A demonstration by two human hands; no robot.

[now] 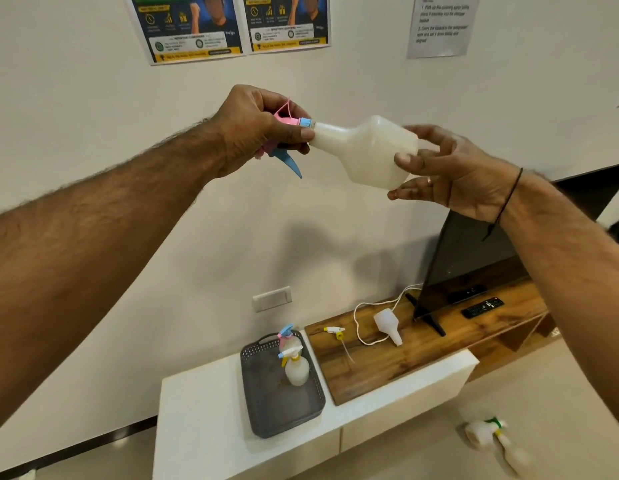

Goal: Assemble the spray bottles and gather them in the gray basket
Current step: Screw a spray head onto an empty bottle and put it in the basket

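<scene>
Left hand [256, 128] pinches the pink-and-blue plastic trigger sprayer [287, 140] at the neck of the white translucent plastic bottle [365, 148]; right hand [453, 171], fingers loosely curled, cradles its base.

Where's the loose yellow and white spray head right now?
The spray head lies on the wooden board, right of the gray basket and left of the loose white bottle.

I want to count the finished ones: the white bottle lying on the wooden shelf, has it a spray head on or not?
Not on. The white bottle lies tipped, its neck bare; a yellow spray head lies apart beside it.
</scene>
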